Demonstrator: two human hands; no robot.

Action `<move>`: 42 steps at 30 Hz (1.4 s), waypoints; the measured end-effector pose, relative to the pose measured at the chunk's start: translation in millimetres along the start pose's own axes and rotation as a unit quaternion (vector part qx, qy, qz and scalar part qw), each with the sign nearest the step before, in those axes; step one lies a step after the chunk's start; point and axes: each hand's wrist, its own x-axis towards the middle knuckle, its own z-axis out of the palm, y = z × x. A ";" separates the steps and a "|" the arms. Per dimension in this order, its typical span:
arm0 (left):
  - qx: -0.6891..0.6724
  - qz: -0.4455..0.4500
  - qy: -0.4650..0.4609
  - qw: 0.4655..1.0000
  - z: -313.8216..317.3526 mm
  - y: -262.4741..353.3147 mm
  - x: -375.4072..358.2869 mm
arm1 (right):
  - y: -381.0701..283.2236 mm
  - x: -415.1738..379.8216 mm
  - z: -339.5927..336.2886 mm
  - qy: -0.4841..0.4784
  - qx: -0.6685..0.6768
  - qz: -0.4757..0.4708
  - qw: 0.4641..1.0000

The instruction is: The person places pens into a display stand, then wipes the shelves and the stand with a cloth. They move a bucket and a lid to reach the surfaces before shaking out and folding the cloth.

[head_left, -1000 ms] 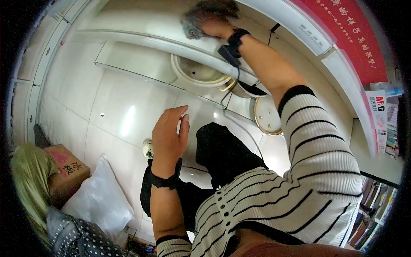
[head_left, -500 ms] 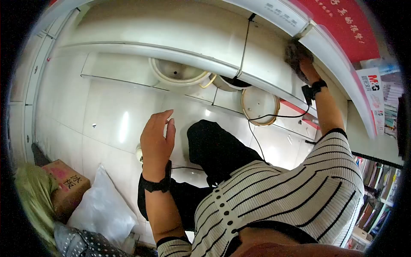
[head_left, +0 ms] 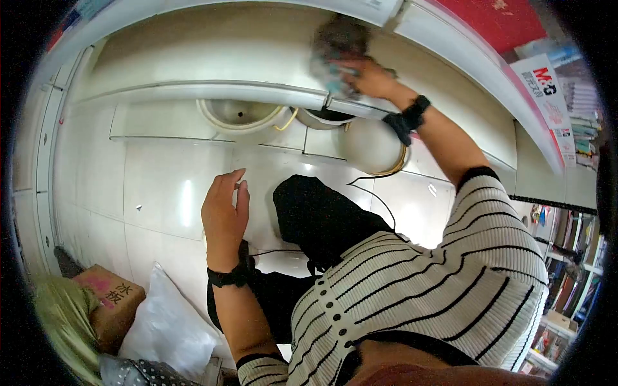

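Observation:
My right hand (head_left: 373,78) is closed on a dark, crumpled cloth (head_left: 341,55), blurred by motion, which lies against the pale shelf surface (head_left: 225,48). Near my knees, my left hand (head_left: 224,209) hangs in the air over the tiled floor, fingers slightly bent and thumb apart, holding nothing. Black bands with small devices sit on both wrists. Below the shelf edge are a round whitish basin (head_left: 239,116), a dark-mouthed bucket (head_left: 325,118) and a round, pale container (head_left: 373,148) with a tan rim, partly behind my right wrist.
A cardboard box (head_left: 114,299), a white plastic bag (head_left: 168,328) and a green cloth (head_left: 61,315) are at the lower left. Thin black cables (head_left: 380,201) run near my legs. Shelves with goods (head_left: 576,257) stand at the right.
My right hand has swept left along the shelf with the dark cloth, from the right end to near the seam. My left hand keeps about the same pose. The view has shifted slightly.

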 end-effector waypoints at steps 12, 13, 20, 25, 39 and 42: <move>0.034 0.005 -0.041 0.999 10.4 -6.8 7.6 | 138.5 -227.8 -70.8 0.055 -0.030 0.326 0.943; 0.032 0.006 -0.041 0.999 10.2 -7.8 7.0 | 160.3 -260.0 -78.4 0.061 -0.047 0.350 0.934; 0.033 0.016 -0.051 0.998 10.5 -4.5 0.5 | 395.2 -399.8 -144.2 -0.010 -0.420 0.255 0.871; 0.014 -0.008 -0.070 0.997 2.6 -6.2 -8.7 | 380.1 -272.1 -142.1 -0.026 -0.496 0.275 0.823; 0.025 0.000 -0.118 0.993 33.3 -21.9 13.1 | 191.1 -153.2 -94.5 -0.081 -0.225 0.209 0.948; 0.016 -0.017 -0.119 0.993 34.5 -30.6 11.0 | 372.8 -277.8 -112.2 0.061 -0.430 0.139 0.890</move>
